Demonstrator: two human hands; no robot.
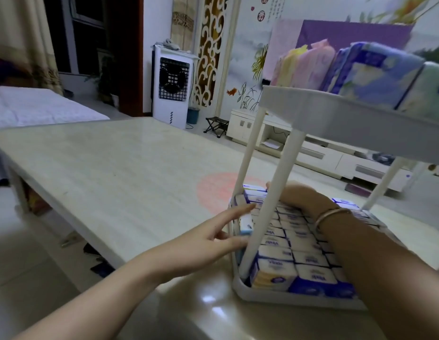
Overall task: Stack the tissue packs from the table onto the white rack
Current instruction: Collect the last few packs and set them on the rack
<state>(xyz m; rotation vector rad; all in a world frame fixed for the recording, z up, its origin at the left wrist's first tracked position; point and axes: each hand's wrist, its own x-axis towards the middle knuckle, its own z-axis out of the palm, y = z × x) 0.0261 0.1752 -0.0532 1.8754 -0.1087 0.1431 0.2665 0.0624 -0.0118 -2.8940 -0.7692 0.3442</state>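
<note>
The white rack (241, 287) stands on the table's near right corner. Its lower shelf is packed with several small white-and-blue tissue packs (297, 241) in rows. One small pack (246, 224) stands on edge at the shelf's left rim. My left hand (208, 244) reaches to it from the left with straight fingers, the index tip touching the packs by the front post. My right hand (297, 196), with bangles on the wrist, lies over the packs in the far left corner of the lower shelf. Its fingertips are hidden behind the post.
The rack's upper shelf (336, 111) carries larger soft packs in pink, blue and green (368, 69). The pale table (115, 168) stretches away to the left. Behind it are a white air cooler (173, 87), a folding stool (214, 123) and a low white cabinet (319, 153).
</note>
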